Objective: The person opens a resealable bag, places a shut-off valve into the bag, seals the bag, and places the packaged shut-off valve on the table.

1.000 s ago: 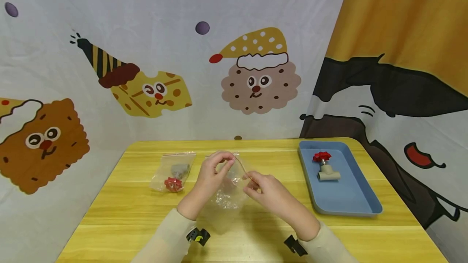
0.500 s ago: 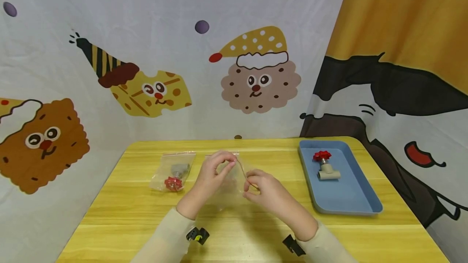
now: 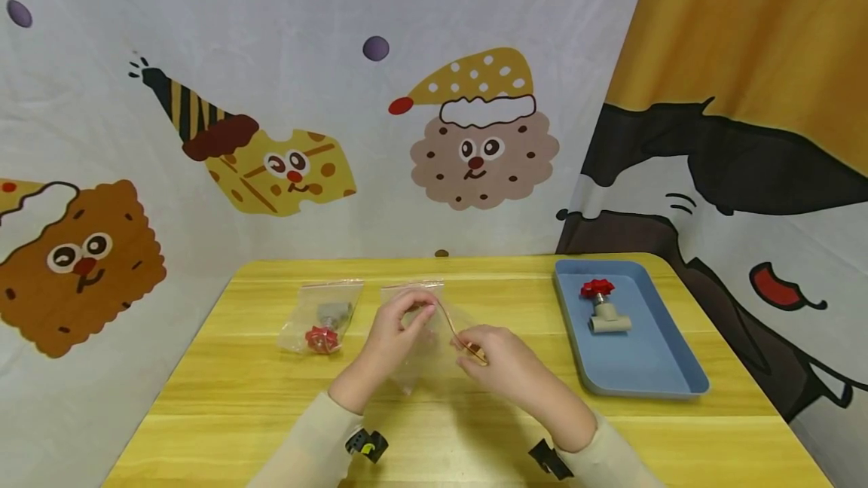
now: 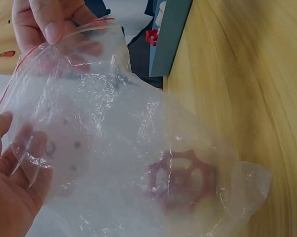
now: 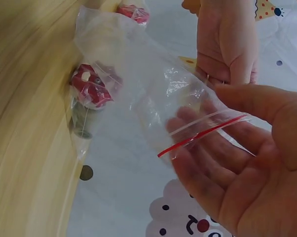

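Observation:
A clear zip bag with a red-striped mouth is stretched between my two hands above the table. My left hand pinches one end of its top edge between thumb and fingers. At the other end my right hand holds the edge, its fingers seen through the plastic in the right wrist view. No item shows inside this bag. Behind it on the table lies another clear bag, mostly hidden in the head view; a valve with a red handwheel sits in it.
To the left lies a further clear bag holding a grey valve with a red handwheel. At the right a blue tray holds an unbagged valve. The wooden table meets a printed cloth at the back.
Both hands keep hold of the bag's top edge, almost in place. My right hand has shifted slightly, and the red-striped edge now curves more visibly between them.

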### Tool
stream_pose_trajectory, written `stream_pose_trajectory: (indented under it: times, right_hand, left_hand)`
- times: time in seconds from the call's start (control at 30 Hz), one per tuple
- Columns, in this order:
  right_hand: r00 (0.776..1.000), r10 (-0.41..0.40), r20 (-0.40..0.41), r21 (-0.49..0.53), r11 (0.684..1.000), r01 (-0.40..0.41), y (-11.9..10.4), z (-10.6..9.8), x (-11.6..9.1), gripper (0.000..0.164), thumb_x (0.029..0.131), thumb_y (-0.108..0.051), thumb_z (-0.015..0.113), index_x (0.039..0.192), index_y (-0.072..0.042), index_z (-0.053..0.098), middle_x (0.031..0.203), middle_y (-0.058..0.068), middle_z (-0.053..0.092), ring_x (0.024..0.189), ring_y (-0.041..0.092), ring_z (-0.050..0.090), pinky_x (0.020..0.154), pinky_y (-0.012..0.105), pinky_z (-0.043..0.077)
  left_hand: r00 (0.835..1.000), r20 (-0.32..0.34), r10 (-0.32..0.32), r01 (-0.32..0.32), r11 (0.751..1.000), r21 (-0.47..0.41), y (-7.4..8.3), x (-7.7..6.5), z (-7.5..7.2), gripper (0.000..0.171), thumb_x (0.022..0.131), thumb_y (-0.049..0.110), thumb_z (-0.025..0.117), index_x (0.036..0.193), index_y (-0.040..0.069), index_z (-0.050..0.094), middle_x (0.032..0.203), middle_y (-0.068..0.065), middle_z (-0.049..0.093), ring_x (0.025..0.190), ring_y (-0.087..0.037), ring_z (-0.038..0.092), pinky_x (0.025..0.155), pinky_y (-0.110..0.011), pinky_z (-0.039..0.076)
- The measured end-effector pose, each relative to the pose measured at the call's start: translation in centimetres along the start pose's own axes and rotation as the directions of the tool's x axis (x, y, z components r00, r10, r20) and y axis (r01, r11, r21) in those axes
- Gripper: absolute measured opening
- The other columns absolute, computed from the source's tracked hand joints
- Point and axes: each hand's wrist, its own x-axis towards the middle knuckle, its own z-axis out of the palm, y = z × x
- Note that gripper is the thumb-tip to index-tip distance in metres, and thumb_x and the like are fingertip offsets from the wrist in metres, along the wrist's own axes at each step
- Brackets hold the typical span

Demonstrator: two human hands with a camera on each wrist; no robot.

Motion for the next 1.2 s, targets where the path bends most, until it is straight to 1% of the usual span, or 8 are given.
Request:
stream_pose_trajectory:
  times: [0.17, 0.23, 0.4, 0.53, 0.6, 0.8, 1.1, 1.2]
  right_hand:
    - [0.986, 0.055, -0.159, 0.026, 0.998, -0.052, 0.2, -1.0, -0.6, 0.027, 0.083, -0.021, 0.074, 0.109, -0.021, 0.068, 0.105, -0.008, 0.068, 0.089, 0.010, 0.062, 0.071, 0.026, 0.052]
    - [0.977, 0.074, -0.198, 0.045, 0.997, -0.066, 0.7, -1.6, -0.8, 0.031, 0.082, -0.020, 0.075, 0.111, -0.023, 0.066, 0.107, -0.008, 0.067, 0.091, 0.012, 0.061, 0.071, 0.028, 0.052]
    - [0.959, 0.107, -0.263, 0.050, 0.994, -0.097, 3.4, -3.1, -1.5, 0.041, 0.082, -0.021, 0.075, 0.120, -0.019, 0.060, 0.114, 0.001, 0.063, 0.098, 0.019, 0.059, 0.073, 0.033, 0.051]
    - [0.941, 0.140, -0.308, -0.026, 0.987, -0.156, 6.0, -4.0, -2.1, 0.047, 0.082, -0.023, 0.075, 0.125, -0.014, 0.057, 0.116, 0.007, 0.061, 0.101, 0.025, 0.058, 0.077, 0.041, 0.051]
    - [0.933, 0.168, -0.318, -0.060, 0.979, -0.196, 7.3, -4.4, -2.3, 0.048, 0.082, -0.023, 0.074, 0.126, -0.011, 0.057, 0.116, 0.009, 0.060, 0.103, 0.028, 0.058, 0.079, 0.046, 0.051]
    - [0.926, 0.253, -0.282, -0.102, 0.951, -0.291, 10.3, -5.5, -2.8, 0.050, 0.086, -0.023, 0.070, 0.129, -0.006, 0.053, 0.123, 0.018, 0.056, 0.108, 0.038, 0.054, 0.084, 0.055, 0.047]
    - [0.920, 0.281, -0.272, -0.214, 0.915, -0.343, 13.2, -6.3, -3.2, 0.055, 0.085, -0.025, 0.069, 0.132, -0.004, 0.050, 0.129, 0.025, 0.047, 0.115, 0.049, 0.043, 0.089, 0.064, 0.040]
    - [0.917, 0.298, -0.265, -0.253, 0.896, -0.364, 13.9, -6.4, -3.2, 0.058, 0.085, -0.028, 0.069, 0.134, -0.005, 0.049, 0.132, 0.025, 0.044, 0.115, 0.051, 0.041, 0.087, 0.066, 0.039]
  left_hand:
    - [0.999, -0.029, -0.031, 0.031, 0.999, -0.025, 0.1, -0.1, -0.1, 0.009, 0.090, 0.001, 0.060, 0.097, 0.001, 0.065, 0.100, -0.009, 0.066, 0.097, -0.024, 0.062, 0.090, -0.036, 0.052]
    - [0.999, -0.036, -0.032, 0.031, 0.999, -0.030, -0.1, -0.1, -0.1, 0.009, 0.090, 0.001, 0.060, 0.097, 0.001, 0.065, 0.099, -0.009, 0.066, 0.096, -0.024, 0.062, 0.089, -0.036, 0.052]
    - [0.999, -0.045, -0.029, 0.027, 0.998, -0.049, -0.3, -0.2, -0.1, 0.009, 0.090, 0.001, 0.060, 0.097, 0.000, 0.065, 0.098, -0.012, 0.066, 0.094, -0.025, 0.062, 0.087, -0.038, 0.052]
    - [0.998, -0.049, -0.030, 0.027, 0.998, -0.064, -0.3, -0.2, -0.2, 0.009, 0.090, -0.001, 0.060, 0.096, -0.001, 0.065, 0.098, -0.012, 0.066, 0.095, -0.026, 0.062, 0.088, -0.040, 0.052]
    - [0.998, -0.048, -0.033, 0.030, 0.997, -0.066, -0.4, -0.3, -0.3, 0.009, 0.090, -0.001, 0.060, 0.097, -0.001, 0.065, 0.098, -0.011, 0.066, 0.095, -0.025, 0.062, 0.089, -0.039, 0.052]
    - [0.998, -0.044, -0.044, 0.041, 0.997, -0.062, -0.4, -0.3, -0.3, 0.008, 0.090, 0.000, 0.060, 0.096, -0.001, 0.065, 0.096, -0.012, 0.066, 0.095, -0.025, 0.062, 0.089, -0.036, 0.052]
    - [0.998, -0.045, -0.041, 0.039, 0.998, -0.056, -0.4, -0.4, -0.3, 0.008, 0.091, 0.001, 0.059, 0.096, 0.000, 0.065, 0.098, -0.011, 0.066, 0.096, -0.024, 0.063, 0.089, -0.036, 0.052]
    - [0.998, -0.047, -0.042, 0.039, 0.998, -0.054, -0.5, -0.5, -0.3, 0.008, 0.091, 0.002, 0.059, 0.096, 0.000, 0.065, 0.098, -0.011, 0.066, 0.095, -0.024, 0.062, 0.089, -0.034, 0.052]
